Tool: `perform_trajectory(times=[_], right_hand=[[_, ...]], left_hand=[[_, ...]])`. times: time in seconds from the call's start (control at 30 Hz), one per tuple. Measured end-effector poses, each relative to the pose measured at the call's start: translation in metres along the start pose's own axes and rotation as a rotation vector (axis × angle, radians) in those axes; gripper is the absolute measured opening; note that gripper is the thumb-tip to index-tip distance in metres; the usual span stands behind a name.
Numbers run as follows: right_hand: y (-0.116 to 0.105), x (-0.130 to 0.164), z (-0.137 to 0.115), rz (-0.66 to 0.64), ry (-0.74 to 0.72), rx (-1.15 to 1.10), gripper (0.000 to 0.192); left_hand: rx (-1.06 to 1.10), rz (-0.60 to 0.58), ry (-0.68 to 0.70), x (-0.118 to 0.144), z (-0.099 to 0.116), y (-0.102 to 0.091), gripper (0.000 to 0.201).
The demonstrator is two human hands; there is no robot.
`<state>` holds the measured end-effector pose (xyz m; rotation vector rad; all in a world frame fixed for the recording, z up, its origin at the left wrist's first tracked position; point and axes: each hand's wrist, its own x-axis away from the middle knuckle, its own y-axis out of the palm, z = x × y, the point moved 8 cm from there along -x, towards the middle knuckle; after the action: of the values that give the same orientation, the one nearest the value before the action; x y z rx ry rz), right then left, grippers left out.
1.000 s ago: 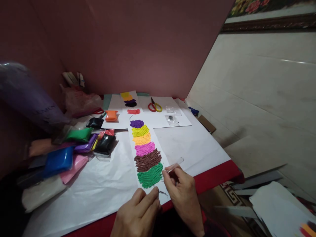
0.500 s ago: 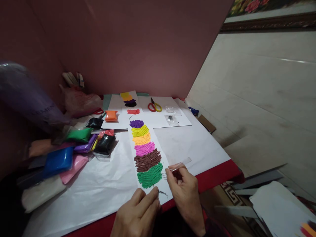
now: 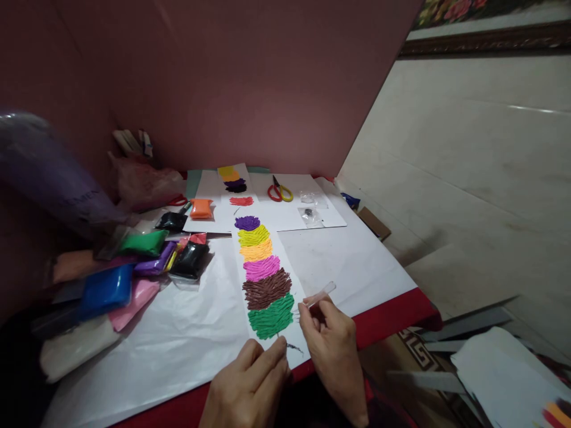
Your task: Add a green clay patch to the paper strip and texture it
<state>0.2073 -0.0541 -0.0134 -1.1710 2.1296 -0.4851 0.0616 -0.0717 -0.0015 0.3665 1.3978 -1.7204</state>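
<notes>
A long white card [image 3: 286,255] lies on the table with textured bands of coloured clay, from purple at the far end through yellow, orange, pink and brown to green clay [image 3: 272,317] nearest me. Pinched in my right hand [image 3: 331,339] is a clear plastic modelling tool [image 3: 325,290], slanting up to the right beside the green band. My left hand [image 3: 252,380] is at the card's near end, fingers pressed together, fingertips just below the green band. Whatever those fingers may grip is hidden. A dark sketched mark [image 3: 295,348] shows between the hands.
Packets of clay, among them a blue packet [image 3: 107,291] and a black packet [image 3: 190,261], are heaped at left. Scissors [image 3: 280,191], an orange packet [image 3: 201,208] and a small clear bag [image 3: 309,217] lie on a white board [image 3: 285,221] behind. The red table edge [image 3: 392,318] runs at right.
The clear tool has shifted slightly left, and my right hand with it. My left hand and the card look unmoved.
</notes>
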Motion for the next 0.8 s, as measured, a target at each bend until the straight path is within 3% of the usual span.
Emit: perform_trajectory(times=[0.27, 0.4, 0.53, 0.8], right_hand=[[0.001, 0.002, 0.01, -0.019, 0.061, -0.143, 0.013], [0.002, 0.001, 0.006, -0.054, 0.042, -0.11, 0.014], [-0.001, -0.001, 0.006, -0.015, 0.063, -0.097, 0.014], [-0.003, 0.0, 0.026, 0.054, 0.214, -0.331, 0.016]], left_hand=[[-0.024, 0.033, 0.007, 0.0, 0.001, -0.002, 0.02], [-0.02, 0.023, 0.012, 0.0, 0.002, -0.002, 0.021], [-0.02, 0.017, -0.001, -0.001, 0.002, -0.002, 0.02], [-0.033, 0.045, -0.005, -0.004, 0.003, -0.005, 0.018]])
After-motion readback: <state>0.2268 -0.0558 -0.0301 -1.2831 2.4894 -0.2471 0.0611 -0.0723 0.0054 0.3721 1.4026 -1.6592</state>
